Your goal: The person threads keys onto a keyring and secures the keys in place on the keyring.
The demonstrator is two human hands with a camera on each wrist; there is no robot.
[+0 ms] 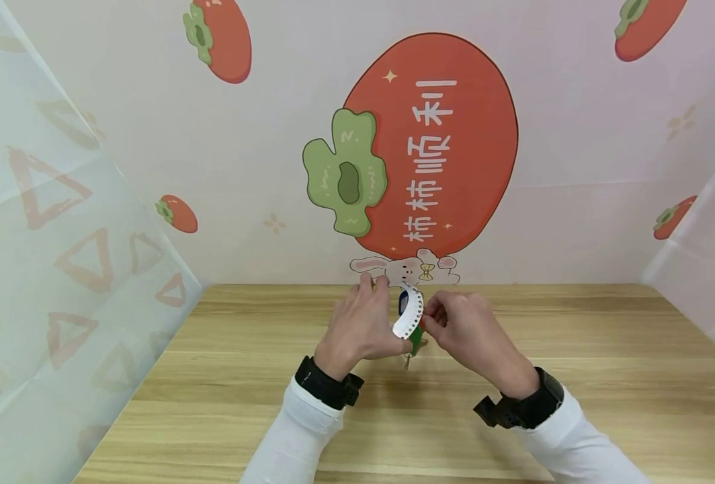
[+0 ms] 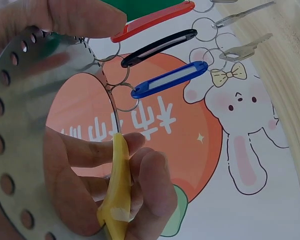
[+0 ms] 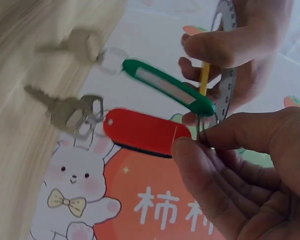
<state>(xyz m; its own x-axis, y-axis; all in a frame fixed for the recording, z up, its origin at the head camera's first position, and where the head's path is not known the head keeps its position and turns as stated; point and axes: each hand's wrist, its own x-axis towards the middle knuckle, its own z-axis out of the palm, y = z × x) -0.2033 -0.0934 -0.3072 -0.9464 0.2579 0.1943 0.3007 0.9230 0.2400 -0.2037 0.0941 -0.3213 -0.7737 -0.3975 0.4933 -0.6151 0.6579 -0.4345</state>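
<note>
My left hand (image 1: 362, 326) grips a curved metal key holder plate (image 1: 412, 314) with a row of holes along its edge. Key tags with keys hang from it on split rings: a red tag (image 2: 152, 21), a black tag (image 2: 159, 47) and a blue tag (image 2: 170, 80) in the left wrist view. A yellow tag (image 2: 121, 175) lies among the left fingers; whether they pinch it is unclear. With thumb and forefinger, my right hand (image 1: 468, 331) pinches a split ring (image 3: 202, 129) at the end of the green tag (image 3: 162, 86), beside the plate.
A wooden table (image 1: 242, 417) lies beneath both hands. Behind it hangs a pale backdrop (image 1: 575, 154) printed with persimmons and a rabbit. Another patterned sheet (image 1: 61, 269) slopes along the left. Black camera straps (image 1: 320, 384) circle both wrists.
</note>
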